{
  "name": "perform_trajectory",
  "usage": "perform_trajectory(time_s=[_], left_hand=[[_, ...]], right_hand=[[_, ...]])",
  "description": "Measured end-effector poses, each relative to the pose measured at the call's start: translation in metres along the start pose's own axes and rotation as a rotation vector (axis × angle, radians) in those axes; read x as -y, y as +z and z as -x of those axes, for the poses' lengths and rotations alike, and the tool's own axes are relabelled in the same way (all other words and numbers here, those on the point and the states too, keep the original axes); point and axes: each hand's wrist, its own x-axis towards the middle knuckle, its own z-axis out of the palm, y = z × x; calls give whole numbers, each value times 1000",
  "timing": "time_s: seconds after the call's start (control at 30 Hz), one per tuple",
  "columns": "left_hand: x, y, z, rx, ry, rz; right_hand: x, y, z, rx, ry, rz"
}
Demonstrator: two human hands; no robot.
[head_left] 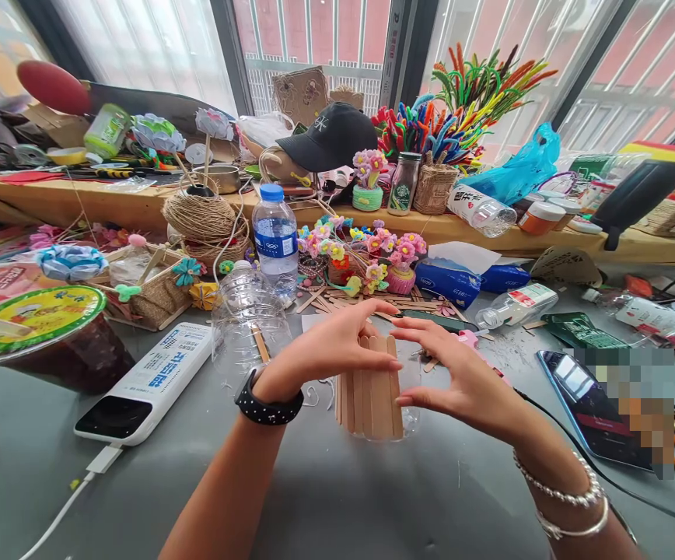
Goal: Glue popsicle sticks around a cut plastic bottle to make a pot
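Note:
A clear plastic cup-like piece [412, 420], perhaps a cut bottle, stands on the grey table in front of me. Upright wooden craft sticks [368, 400] cover its left and front sides side by side, while its right side is bare. My left hand [337, 342] curves over the top from the left, thumb lying across the upper ends of the sticks and fingers reaching behind. From the right, my right hand [459, 377] closes round the bare side, its thumb tip at the edge of the rightmost stick and its other fingertips by the rim.
Left of my hands lie a clear plastic bottle [250, 311], a white power bank [145, 381] and a lidded drink cup [75, 350]. Loose craft sticks [337, 302] and a capped water bottle [277, 241] are behind. At right are a phone [597, 412] and a black cable [606, 476].

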Motion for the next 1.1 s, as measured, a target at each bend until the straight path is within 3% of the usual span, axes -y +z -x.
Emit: perform_trajectory(time_s=[0.23, 0.6, 1.1], left_hand=[[-15, 3, 10, -19, 224, -185], [-15, 25, 7, 122, 169, -546], [-19, 26, 6, 42, 208, -677]], right_hand=[[0, 2, 1, 35, -34, 64], [-10, 24, -3, 91, -26, 218], [-9, 24, -4, 74, -106, 219]])
